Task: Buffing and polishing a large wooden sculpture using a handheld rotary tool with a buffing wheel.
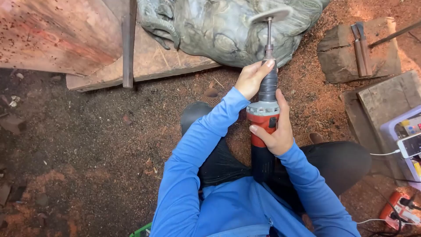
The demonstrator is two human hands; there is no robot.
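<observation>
Grip status: we see the right hand [275, 134] clamped around the red and black body of the handheld rotary grinder [263, 127], which carries the tool's weight, while the left hand [251, 78] closes on its grey rubber neck, close to the shaft, likely for finer steering. The grinder points away from us, its thin round disc [271, 14] touching the grey-green carved wooden sculpture [223, 28], which lies on a wooden plank [149, 61] over the sawdust-strewn ground [87, 145]. Two wood-handled chisels [360, 48] rest on a block at right, near at hand

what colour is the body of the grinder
Red and black body, with a grey neck; head view shows it best.
</observation>
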